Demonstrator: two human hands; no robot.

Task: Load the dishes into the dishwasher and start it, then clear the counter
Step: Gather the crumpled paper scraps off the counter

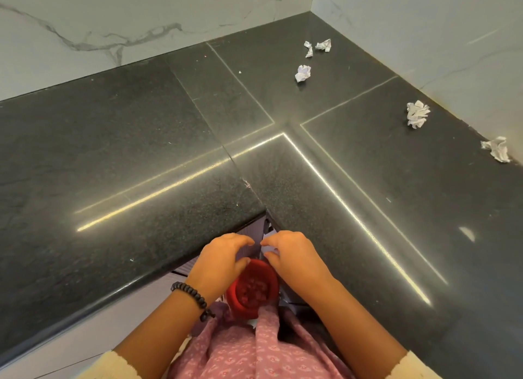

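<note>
My left hand (223, 261) and my right hand (294, 255) hover side by side at the inner corner of the black stone counter (127, 152), fingertips almost touching. Both have loosely curled fingers, and I see nothing held in either. Directly below them a small red bin (254, 291) stands on the floor against my pink patterned clothing, with crumpled scraps inside. Several crumpled white paper balls lie on the counter's right wing: a pair near the back corner (318, 46), one a little nearer (302, 73), one by the right wall (417, 114) and one farther along it (496, 149).
The L-shaped counter runs left and right from the corner, backed by white marble wall panels (113, 24). Pale cabinet fronts (158, 291) show under the counter edge. A dark bead bracelet (192, 293) is on my left wrist.
</note>
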